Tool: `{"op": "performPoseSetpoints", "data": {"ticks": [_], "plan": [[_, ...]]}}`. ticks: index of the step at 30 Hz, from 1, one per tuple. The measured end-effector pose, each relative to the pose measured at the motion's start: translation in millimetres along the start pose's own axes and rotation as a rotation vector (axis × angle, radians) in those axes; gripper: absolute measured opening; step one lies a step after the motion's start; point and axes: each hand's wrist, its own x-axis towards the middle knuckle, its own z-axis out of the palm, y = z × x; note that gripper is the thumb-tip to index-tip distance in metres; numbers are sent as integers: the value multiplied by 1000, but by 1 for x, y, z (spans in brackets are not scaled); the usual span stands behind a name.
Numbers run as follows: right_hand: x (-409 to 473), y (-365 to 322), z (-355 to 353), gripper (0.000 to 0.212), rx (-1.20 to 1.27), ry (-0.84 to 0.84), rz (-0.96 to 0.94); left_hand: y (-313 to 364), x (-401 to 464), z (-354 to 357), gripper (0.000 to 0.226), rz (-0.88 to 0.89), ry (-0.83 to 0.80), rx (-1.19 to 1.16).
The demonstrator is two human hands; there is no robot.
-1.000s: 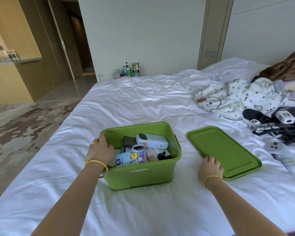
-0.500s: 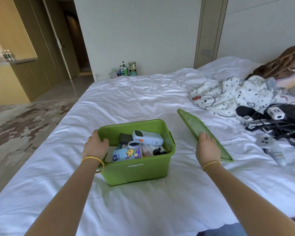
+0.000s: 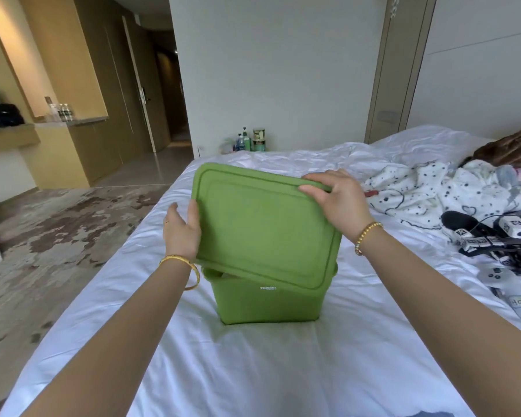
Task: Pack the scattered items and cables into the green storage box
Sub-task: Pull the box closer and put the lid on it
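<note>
Over the box (image 3: 268, 299): lid (image 3: 262, 227) held tilted, near edge touching rim.
Fingers: left hand (image 3: 182, 233) grips lid at 9 o'clock, right hand (image 3: 336, 200) at 1.
Risk: lid seated askew; cables (image 3: 506, 245) at 3 o'clock left unpacked.

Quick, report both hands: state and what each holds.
Left hand: grips the left edge of the green lid, thumb on top.
Right hand: grips the lid's far right corner; the lid is tilted above the green storage box.
</note>
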Motion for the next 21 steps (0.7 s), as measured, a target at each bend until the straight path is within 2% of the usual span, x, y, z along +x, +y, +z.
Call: {"op": "performPoseSetpoints", "data": {"ticks": [2,4,6,8,11,15,18,21], "plan": [[-1,1,9,27,165,-155,136,-2,2,-8,45,20,-80,54],[-2,5,15,25,235,-205,229,-7,2,-13,33,20,-158,106],[-3,15,19,24,259,-149,317,-11,2,-16,40,28,-175,144],[-8,27,23,33,278,-110,455,-11,3,-13,41,-2,-149,153],[-24,43,34,52,259,-226,666,-14,7,-4,45,-85,-135,250],[-49,59,48,36,118,-351,697,-20,5,8,40,-127,-200,346],[-61,71,52,38,78,-335,692,-27,0,18,22,-90,-236,345],[-64,77,58,39,24,-293,669,-37,1,22,30,-58,-313,402]]}}
